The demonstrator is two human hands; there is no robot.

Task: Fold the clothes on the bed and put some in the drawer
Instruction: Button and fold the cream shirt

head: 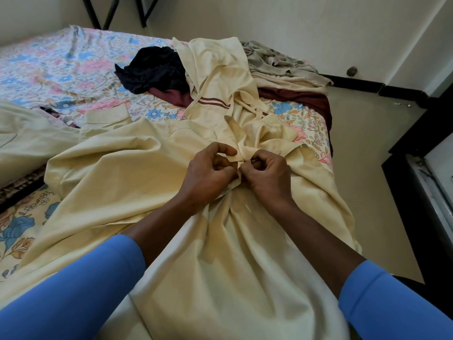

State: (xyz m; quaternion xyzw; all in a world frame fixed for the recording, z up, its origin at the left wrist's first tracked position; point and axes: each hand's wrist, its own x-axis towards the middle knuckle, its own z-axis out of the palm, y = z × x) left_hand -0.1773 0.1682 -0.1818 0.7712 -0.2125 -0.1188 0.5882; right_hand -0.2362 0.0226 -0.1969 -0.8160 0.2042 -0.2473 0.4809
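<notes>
A large cream garment [137, 173] lies spread over the near part of the bed [49, 65], which has a floral sheet. My left hand [208, 173] and my right hand [266, 174] meet at its middle, each pinching a fold of the cream cloth where two edges come together. Whatever sits between the fingertips is too small to make out. Behind it lie a second cream piece with maroon stripes [215, 77], a dark navy garment [152, 69], a maroon garment [299, 99] and a grey patterned cloth [277, 60].
Another cream cloth [22, 143] lies at the left over a dark patterned item. Bare floor [367, 148] runs along the bed's right side. Dark furniture with a pale top [426, 187] stands at the right edge. Black metal legs [107, 11] lean by the far wall.
</notes>
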